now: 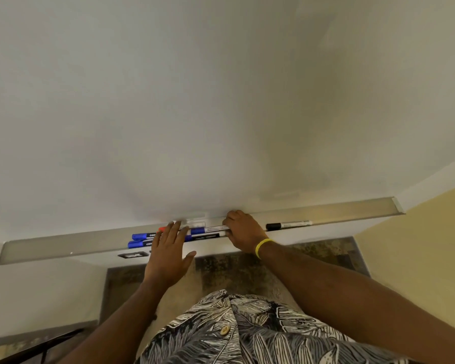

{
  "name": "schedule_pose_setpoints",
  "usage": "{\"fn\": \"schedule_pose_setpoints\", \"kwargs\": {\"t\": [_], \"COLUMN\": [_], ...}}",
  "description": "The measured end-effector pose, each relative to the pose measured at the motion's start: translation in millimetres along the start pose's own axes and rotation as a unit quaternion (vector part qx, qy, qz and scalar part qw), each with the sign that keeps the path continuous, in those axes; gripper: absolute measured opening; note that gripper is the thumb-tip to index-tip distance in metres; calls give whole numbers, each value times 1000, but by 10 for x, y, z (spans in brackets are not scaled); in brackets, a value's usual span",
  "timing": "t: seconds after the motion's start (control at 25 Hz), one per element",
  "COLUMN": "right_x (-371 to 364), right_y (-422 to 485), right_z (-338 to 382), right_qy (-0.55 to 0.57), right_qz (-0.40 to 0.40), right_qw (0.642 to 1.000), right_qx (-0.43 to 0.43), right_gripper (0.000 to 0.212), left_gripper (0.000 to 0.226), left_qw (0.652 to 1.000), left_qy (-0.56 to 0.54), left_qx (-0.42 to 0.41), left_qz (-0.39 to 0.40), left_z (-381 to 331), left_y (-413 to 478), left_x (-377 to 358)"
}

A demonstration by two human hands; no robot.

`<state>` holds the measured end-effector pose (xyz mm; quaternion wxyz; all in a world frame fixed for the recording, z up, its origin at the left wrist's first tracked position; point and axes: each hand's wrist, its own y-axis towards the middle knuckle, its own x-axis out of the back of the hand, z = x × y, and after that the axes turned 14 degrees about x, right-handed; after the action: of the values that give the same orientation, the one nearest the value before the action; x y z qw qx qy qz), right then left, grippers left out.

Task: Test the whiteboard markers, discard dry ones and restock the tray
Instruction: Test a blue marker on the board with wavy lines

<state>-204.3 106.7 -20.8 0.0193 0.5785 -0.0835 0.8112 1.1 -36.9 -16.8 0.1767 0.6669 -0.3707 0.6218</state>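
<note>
A long grey metal tray (63, 245) holds two blue-capped markers (139, 240) at left. The left hand (168, 256) lies flat, fingers straight, over a red-capped marker (163, 229). The right hand (243, 232) curls its fingers round the ends of the middle markers (208, 230). A black-capped marker (286, 225) lies apart at right.

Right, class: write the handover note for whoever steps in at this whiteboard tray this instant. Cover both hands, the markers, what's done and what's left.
Left grip: open, straight fingers over the bunch of blue- and red-capped whiteboard markers in the long grey metal tray.
Right grip: curled round that bunch's right ends.
One black-capped white marker lies apart, further right.
Done: can't tell; the white board shows no test strokes.
Left: testing, discarding, restocking.
</note>
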Motion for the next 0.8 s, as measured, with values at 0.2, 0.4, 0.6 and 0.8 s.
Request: {"fn": "schedule_pose_setpoints", "kwargs": {"t": [0.2,0.4,0.6,0.8], "right_x": [-72,-98,-7,106], "right_y": [155,162,85,-98], "right_z": [48,48,55,156], "right_qy": [-72,-72,-73,-48], "right_qz": [46,29,-29,-82], "right_qw": [996,996,997,995], "right_qx": [-15,-32,-25,11], "right_gripper": [29,27,23,20], "left_gripper": [77,80,80,62], "left_qw": [1000,1000,1000,996], "left_qy": [15,14,-8,-54], "left_qx": [17,15,-12,-64], "left_qz": [10,5,-1,4], "left_z": [206,316,236,-47], "left_y": [-11,12,54,108], "left_x": [66,87,137,218]}}
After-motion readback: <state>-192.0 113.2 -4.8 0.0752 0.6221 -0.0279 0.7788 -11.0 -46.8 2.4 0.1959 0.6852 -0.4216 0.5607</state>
